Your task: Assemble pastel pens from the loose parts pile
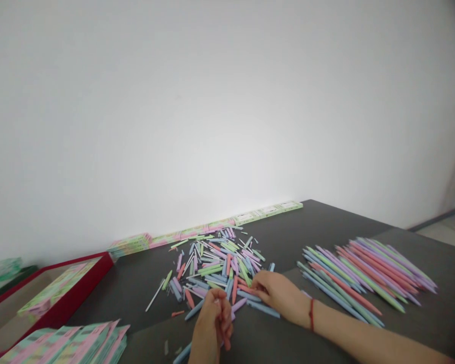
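A heap of pastel pen parts (220,263) in pink, green, blue and purple lies on the dark grey table (326,222). My left hand (212,318) is at the heap's near edge, fingers curled together around something small that I cannot make out. My right hand (276,293), a red string on its wrist, reaches into the heap's right side and pinches at a pink piece (246,289). A row of assembled pens (364,275) lies fanned out to the right of my right hand.
A red-rimmed tray (79,288) holding a flat pack stands at the left. Stacked pink and green flat packs (76,344) lie at the near left, and more packs (212,227) line the white wall at the table's back edge.
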`<action>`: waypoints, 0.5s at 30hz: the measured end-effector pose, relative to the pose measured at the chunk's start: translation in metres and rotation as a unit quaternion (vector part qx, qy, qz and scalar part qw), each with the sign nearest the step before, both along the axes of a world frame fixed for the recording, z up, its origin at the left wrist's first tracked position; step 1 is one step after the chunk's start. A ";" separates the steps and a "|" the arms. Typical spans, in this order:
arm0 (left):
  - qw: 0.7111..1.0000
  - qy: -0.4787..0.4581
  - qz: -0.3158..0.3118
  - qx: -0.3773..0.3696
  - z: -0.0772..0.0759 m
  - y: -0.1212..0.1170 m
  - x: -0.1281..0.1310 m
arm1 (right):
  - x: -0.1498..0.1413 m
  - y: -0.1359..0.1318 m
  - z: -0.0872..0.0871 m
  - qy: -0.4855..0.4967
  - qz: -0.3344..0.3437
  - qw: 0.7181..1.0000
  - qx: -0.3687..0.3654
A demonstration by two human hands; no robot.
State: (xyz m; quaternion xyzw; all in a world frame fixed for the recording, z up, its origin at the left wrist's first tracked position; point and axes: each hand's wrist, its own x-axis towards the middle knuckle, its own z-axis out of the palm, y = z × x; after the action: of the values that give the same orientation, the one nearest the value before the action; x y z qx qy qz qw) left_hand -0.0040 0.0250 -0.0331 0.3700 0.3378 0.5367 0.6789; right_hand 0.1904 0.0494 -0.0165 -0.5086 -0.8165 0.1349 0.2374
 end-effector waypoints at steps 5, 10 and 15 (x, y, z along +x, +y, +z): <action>1.000 -0.001 -0.009 -0.001 0.000 0.004 -0.001 | -0.020 0.023 0.013 -0.056 0.039 0.998 0.004; 0.999 -0.015 0.022 0.025 0.002 -0.004 -0.010 | -0.027 0.031 0.018 -0.088 0.039 0.995 0.000; 0.997 -0.052 -0.053 0.038 0.000 -0.009 -0.012 | 0.017 0.052 0.022 -0.130 -0.046 0.990 -0.023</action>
State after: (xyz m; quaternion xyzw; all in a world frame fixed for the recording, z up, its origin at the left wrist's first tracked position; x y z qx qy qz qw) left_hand -0.0158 0.0158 -0.0336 0.3845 0.2610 0.5315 0.7082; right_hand 0.2079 0.1011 0.0058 -0.5641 -0.8130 0.0748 0.1234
